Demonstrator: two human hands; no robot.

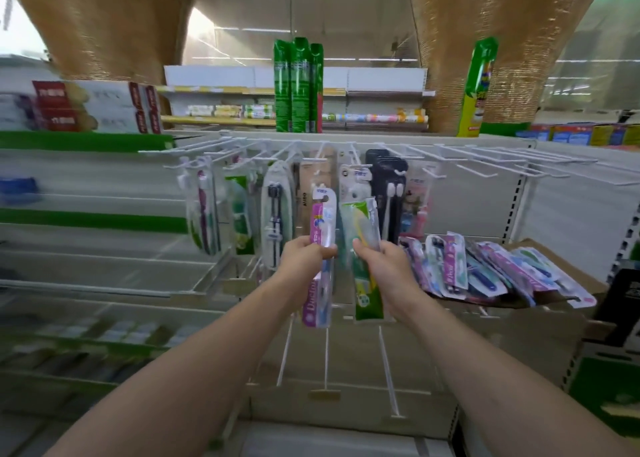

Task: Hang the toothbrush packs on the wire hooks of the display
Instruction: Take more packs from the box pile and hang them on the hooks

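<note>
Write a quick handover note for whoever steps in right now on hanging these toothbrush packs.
Left hand grips a pink toothbrush pack; right hand grips a green toothbrush pack. Neither is on a hook yet.
Done: several hanging packs fill the left and middle wire hooks.
Left: the empty wire hooks at the right, and the pile of loose packs on the cardboard box at right.

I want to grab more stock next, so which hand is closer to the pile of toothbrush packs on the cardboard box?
Right. The right hand, holding a green pack, is just left of the pile. The left hand, holding a pink pack, is farther left.
</note>
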